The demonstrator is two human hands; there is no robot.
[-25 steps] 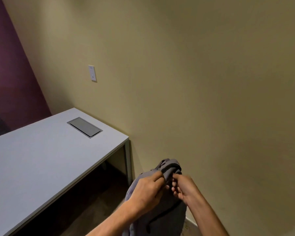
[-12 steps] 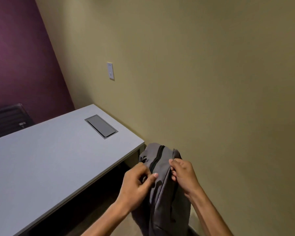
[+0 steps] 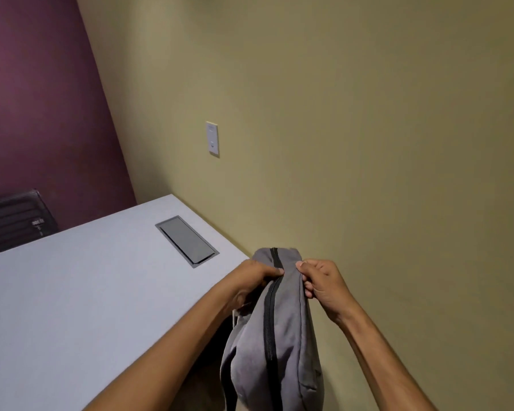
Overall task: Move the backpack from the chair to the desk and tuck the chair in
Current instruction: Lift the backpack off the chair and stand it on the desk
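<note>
I hold a grey backpack [image 3: 279, 336] with a black zipper up in the air, its top level with the right end of the white desk [image 3: 72, 307]. My left hand [image 3: 250, 280] pinches the fabric on the left of the zipper near the top. On the other side of the zipper my right hand [image 3: 321, 280] grips the fabric. The bag hangs down past the desk's right edge, next to the yellow wall. The chair the bag came from is out of view.
A grey cable hatch [image 3: 187, 240] is set flush into the desk near its right end. A dark chair back [image 3: 15, 218] shows behind the desk at far left, by the purple wall. A white wall plate [image 3: 212, 138] sits above the desk.
The backpack has risen from below desk height to the level of the desk top and shifted toward the desk. My view has swung right, so the desk appears further left.
</note>
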